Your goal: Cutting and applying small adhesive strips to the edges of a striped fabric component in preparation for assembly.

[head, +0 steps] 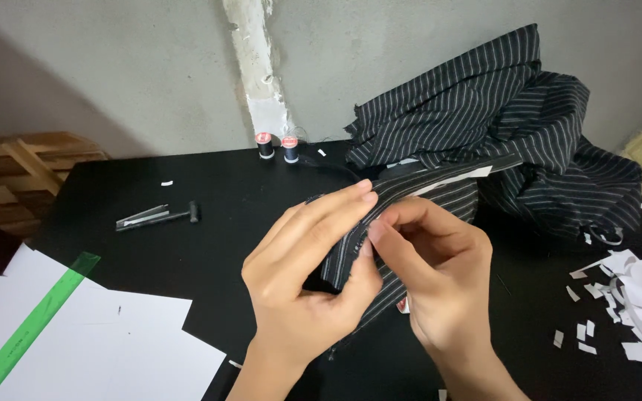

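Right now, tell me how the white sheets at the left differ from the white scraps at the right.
The white sheets are large, whole and lie flat, overlapping, with a green ruler across them. The white scraps are small, cut into bits and strips, some curled, heaped and scattered loose. Both are white paper on the black table.

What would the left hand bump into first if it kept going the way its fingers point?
The left hand points up and to the right, already pressed on the striped cloth it holds. Going on, it would likely push into the big heap of that cloth near the wall; depth is hard to judge.
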